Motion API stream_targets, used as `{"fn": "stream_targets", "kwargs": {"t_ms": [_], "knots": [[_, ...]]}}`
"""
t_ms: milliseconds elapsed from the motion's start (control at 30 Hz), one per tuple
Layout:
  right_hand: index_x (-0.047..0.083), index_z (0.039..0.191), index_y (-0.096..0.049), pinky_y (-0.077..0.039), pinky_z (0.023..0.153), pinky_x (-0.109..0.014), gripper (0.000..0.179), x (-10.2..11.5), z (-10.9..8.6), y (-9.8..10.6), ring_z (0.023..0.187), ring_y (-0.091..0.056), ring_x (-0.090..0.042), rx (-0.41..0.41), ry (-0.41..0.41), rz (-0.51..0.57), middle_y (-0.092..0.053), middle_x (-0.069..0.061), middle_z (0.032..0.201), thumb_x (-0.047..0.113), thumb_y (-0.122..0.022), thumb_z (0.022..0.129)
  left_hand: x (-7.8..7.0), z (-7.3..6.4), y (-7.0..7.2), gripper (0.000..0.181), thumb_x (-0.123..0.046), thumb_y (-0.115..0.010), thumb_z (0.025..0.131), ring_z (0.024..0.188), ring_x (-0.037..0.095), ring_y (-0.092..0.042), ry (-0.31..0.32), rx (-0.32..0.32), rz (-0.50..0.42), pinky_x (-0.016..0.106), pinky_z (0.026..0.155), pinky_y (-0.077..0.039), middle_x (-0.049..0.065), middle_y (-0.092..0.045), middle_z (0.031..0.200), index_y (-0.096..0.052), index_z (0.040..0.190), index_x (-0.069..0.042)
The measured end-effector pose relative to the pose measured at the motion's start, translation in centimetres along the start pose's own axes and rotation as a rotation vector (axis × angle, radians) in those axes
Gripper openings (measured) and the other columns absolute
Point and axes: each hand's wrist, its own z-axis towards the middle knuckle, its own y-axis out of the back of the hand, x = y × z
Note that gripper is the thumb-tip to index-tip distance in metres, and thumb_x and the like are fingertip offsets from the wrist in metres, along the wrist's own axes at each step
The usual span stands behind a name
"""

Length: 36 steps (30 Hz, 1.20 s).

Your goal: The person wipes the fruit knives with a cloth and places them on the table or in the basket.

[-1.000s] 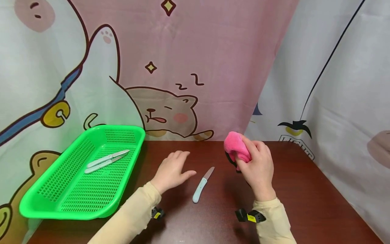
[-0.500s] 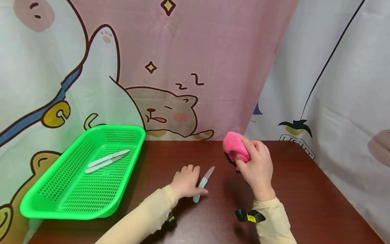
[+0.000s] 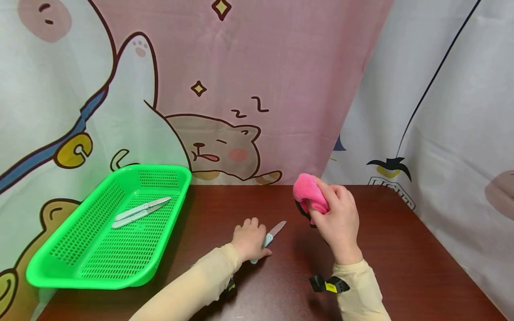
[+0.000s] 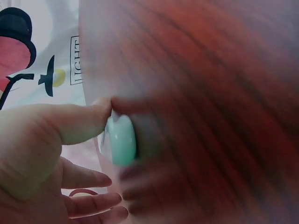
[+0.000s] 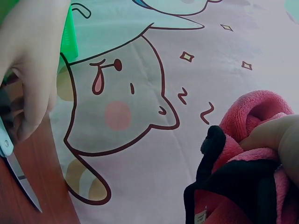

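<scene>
A small knife (image 3: 275, 232) with a mint handle and a bare blade lies on the brown table (image 3: 401, 249). My left hand (image 3: 257, 244) is curled over its handle; in the left wrist view the thumb (image 4: 74, 122) presses the mint handle (image 4: 121, 141) with the fingers below it. Held above the table to the right, my right hand (image 3: 321, 209) grips a bunched pink cloth (image 3: 308, 192) with black trim. The right wrist view shows that cloth (image 5: 254, 116) close up, and the left hand (image 5: 30, 60) over the knife blade (image 5: 21, 179).
At the left stands a green perforated basket (image 3: 52, 272) with two pale slim tools (image 3: 139, 211) in it. Cartoon-printed curtains (image 3: 241, 89) hang close behind the table and along its right side.
My left hand slid right from the bare table onto the knife handle and closed on it; the blade has swung slightly. The right hand with the cloth has hardly moved.
</scene>
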Motion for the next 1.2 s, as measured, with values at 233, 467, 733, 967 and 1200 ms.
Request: {"fn": "stream_targets", "kwargs": {"t_ms": [233,467,733,967,1200], "knots": [[0.014,0.125,-0.068,-0.046,0.065,-0.047,0.06,0.05,0.02,0.02,0.092,-0.054,-0.035,0.004,0.0,0.0,-0.06,-0.018,0.098,0.004,-0.082,0.067,0.15,0.19,0.0,0.032,-0.038,-0.079,0.082,0.088,0.025,-0.053,0.007,0.007,-0.007,0.04,0.063,-0.047,0.005,-0.051,0.091,-0.064,0.095,-0.013],[0.014,0.125,-0.068,-0.046,0.065,-0.047,0.061,0.07,-0.02,0.07,0.091,-0.054,-0.035,0.004,-0.003,-0.003,-0.059,-0.018,0.098,0.003,-0.082,0.067,0.19,0.3,-0.11,0.021,-0.014,-0.077,0.079,0.081,0.026,-0.058,0.008,0.002,-0.03,0.04,0.056,-0.05,0.007,-0.055,0.085,-0.06,0.091,-0.011],[0.013,0.124,-0.068,-0.046,0.065,-0.047,0.06,0.06,-0.05,0.03,0.092,-0.054,-0.035,-0.003,0.004,0.005,-0.06,-0.019,0.098,0.003,-0.082,0.067,0.08,0.36,-0.14,0.019,-0.011,-0.074,0.079,0.077,0.028,-0.058,0.041,0.01,-0.053,0.041,0.055,-0.051,0.009,-0.053,0.081,-0.059,0.09,-0.008],[0.013,0.124,-0.068,-0.045,0.066,-0.047,0.059,-0.07,-0.05,0.05,0.092,-0.054,-0.036,-0.01,0.009,0.006,-0.06,-0.019,0.098,0.004,-0.081,0.067,0.2,0.37,0.12,0.017,-0.01,-0.069,0.082,0.073,0.03,-0.06,0.088,0.058,-0.119,0.042,0.054,-0.052,0.013,-0.052,0.086,-0.059,0.093,-0.002],[0.013,0.124,-0.068,-0.045,0.065,-0.047,0.058,-0.06,-0.01,0.08,0.092,-0.054,-0.036,-0.007,0.009,0.005,-0.06,-0.019,0.098,0.004,-0.079,0.069,0.28,0.1,0.66,0.016,-0.009,-0.064,0.087,0.08,0.031,-0.063,0.1,0.097,-0.168,0.043,0.061,-0.054,0.014,-0.057,0.089,-0.059,0.1,0.0]]}}
